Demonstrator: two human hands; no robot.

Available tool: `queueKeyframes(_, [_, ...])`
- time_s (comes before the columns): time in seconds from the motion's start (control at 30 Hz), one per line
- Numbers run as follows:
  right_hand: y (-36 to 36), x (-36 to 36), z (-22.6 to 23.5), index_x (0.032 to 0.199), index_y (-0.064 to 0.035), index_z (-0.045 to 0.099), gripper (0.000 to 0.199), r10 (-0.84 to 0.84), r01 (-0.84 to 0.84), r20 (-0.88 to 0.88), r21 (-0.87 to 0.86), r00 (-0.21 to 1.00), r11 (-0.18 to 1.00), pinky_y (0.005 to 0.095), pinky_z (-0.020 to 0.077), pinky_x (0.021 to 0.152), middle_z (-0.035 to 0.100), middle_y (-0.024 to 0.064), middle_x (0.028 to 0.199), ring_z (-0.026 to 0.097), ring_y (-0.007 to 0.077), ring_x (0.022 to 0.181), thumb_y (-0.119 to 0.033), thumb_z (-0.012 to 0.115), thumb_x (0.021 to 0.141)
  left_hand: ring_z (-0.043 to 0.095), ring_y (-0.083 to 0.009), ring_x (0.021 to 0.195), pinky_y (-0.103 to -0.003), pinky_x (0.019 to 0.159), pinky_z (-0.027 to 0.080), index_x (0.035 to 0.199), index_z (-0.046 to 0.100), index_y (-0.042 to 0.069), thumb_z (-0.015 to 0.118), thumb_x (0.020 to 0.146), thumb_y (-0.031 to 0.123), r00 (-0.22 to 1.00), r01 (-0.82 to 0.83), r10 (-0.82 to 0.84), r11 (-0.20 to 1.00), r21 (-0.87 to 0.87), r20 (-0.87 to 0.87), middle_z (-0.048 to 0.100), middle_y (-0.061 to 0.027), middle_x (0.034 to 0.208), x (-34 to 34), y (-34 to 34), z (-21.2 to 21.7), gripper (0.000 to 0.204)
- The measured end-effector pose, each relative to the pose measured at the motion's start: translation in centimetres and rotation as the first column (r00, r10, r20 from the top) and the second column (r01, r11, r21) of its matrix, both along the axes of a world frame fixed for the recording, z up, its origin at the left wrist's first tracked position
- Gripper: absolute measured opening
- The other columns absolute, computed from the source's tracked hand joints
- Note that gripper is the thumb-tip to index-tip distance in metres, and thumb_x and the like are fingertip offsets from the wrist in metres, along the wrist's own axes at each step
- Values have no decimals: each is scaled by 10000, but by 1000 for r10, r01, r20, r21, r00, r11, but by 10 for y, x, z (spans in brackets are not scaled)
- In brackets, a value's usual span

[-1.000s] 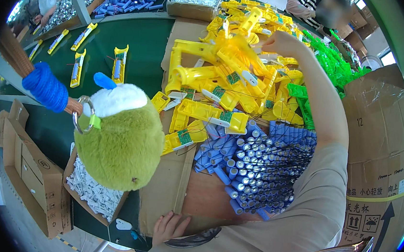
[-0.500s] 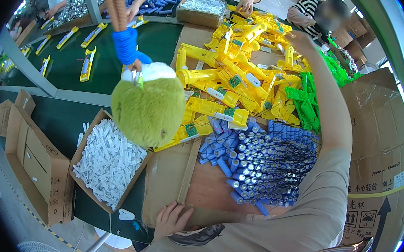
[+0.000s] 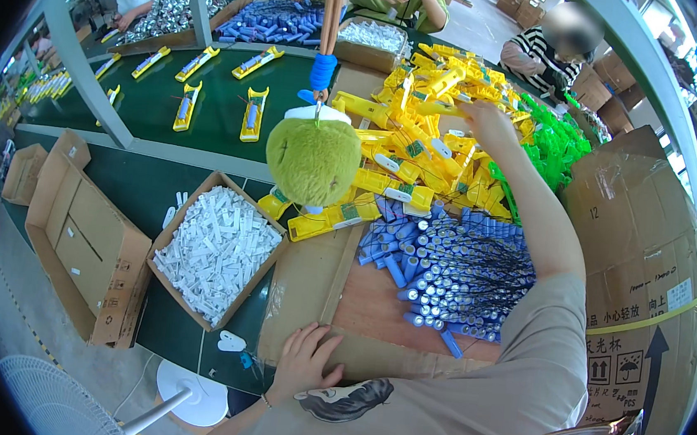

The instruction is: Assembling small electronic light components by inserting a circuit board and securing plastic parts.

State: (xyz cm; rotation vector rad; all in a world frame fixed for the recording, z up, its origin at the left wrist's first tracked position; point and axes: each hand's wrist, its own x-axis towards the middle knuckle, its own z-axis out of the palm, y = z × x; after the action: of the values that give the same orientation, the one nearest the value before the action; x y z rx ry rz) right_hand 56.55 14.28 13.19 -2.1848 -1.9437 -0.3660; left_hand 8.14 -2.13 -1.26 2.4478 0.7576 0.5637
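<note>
Cardboard (image 3: 298,296) lies under the left hand (image 3: 309,362), fingers slightly apart; whether the right hand (image 3: 491,124) pinches a yellow plastic housing (image 3: 439,108), I cannot tell; straight lifting should avoid snags.

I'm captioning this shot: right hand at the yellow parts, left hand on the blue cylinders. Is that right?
Not on the blue cylinders: the head view shows the left hand at the edge of the cardboard. The right hand is at the yellow parts.
</note>
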Motion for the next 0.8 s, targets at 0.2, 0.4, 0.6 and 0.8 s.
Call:
queueKeyframes(0.2, [-106, -93, 106, 842, -133, 636, 143, 364, -551, 519, 266, 773, 791, 442, 451, 923, 640, 43, 998, 609, 245, 1032, -105, 639, 701, 492, -328, 1153, -458, 977, 386, 1165, 569, 87, 667, 745, 221, 991, -3, 5, 1000, -14, 136, 528, -140, 1190, -6, -3, 10, 452])
queueKeyframes(0.4, [-180, -204, 87, 771, -116, 609, 141, 833, -863, 237, 223, 500, 454, 573, 390, 950, 647, 55, 1050, 576, 292, 1090, -140, 697, 663, 515, -253, 1151, -388, 958, 421, 1233, 513, -23, 553, 894, 233, 778, 25, 435, 699, -714, 453, 551, -161, 1204, -19, -5, 24, 426])
queueKeyframes(0.6, [-203, -281, 21, 785, -108, 618, 129, 871, -849, 182, 383, 456, 364, 555, 413, 908, 616, 65, 1125, 549, 273, 1095, -151, 686, 684, 562, -231, 1085, -358, 964, 428, 1435, 215, 13, 443, 946, 477, 587, 657, 190, 456, -600, 787, 431, -164, 1351, 13, -15, 78, 712])
queueKeyframes(0.8, [-216, -291, 4, 1053, -164, 676, 347, 928, -626, -182, 695, 324, 354, 519, 392, 964, 446, 223, 1314, 488, 377, 1171, -106, 742, 717, 589, -233, 884, -343, 743, 502, 1395, 283, 134, 389, 913, 596, 538, 813, 186, 146, -564, 822, 496, -190, 1265, -7, -21, 90, 676])
